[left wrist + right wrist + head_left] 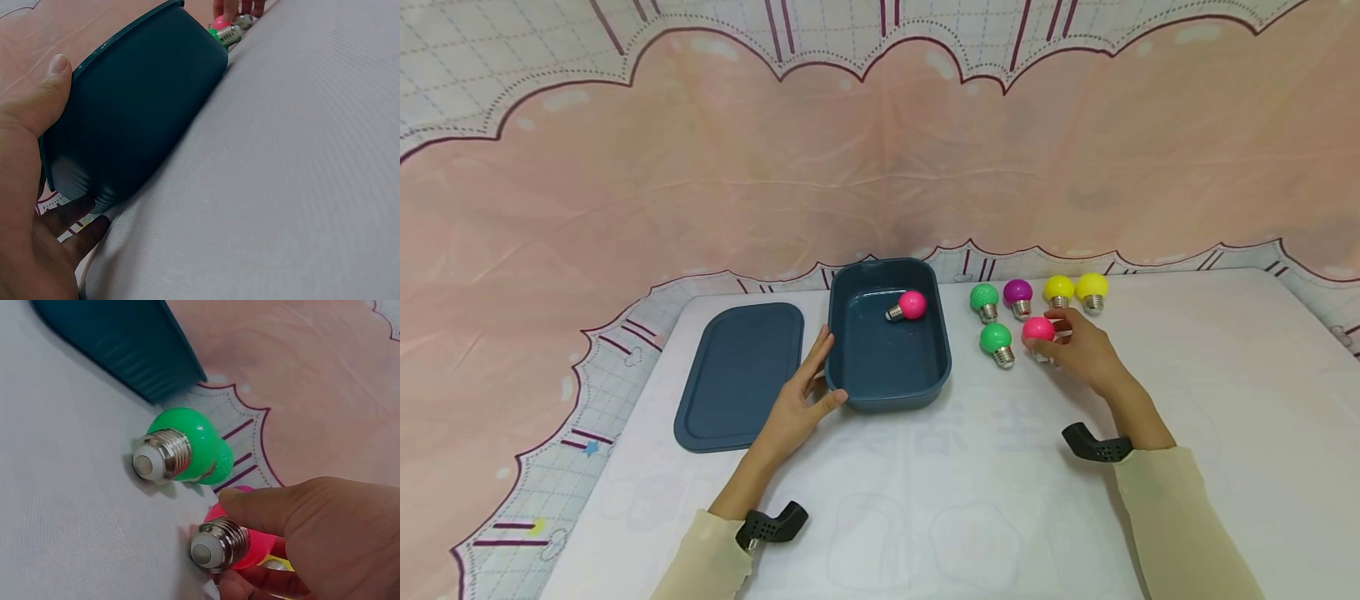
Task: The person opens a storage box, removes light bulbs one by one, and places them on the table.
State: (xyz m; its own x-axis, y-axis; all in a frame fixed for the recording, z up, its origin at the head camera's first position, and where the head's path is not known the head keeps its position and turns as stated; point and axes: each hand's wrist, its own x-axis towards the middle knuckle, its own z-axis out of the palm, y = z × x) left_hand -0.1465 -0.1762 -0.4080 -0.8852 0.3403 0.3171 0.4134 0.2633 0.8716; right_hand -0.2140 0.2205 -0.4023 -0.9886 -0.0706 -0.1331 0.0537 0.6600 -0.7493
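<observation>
My right hand [1081, 350] has thumb and fingers around a pink light bulb [1038, 330] on the table. In the right wrist view its metal screw base [220, 544] points toward the camera. A green bulb [996, 337] lies just left of it, with another green bulb [984, 298], a purple bulb [1018, 293] and two yellow bulbs [1059, 288] behind. My left hand [797, 408] rests with spread fingers against the left side of a dark blue bin [887, 398]. Inside the bin is one pink bulb [912, 305]. The left wrist view shows the bin's outer wall [144, 100].
A flat dark blue lid [741, 375] lies left of the bin, partly behind my left forearm. White cloth covers the table [970, 500]. A pink patterned curtain [880, 167] hangs along the table's back edge, right behind the bin and bulbs.
</observation>
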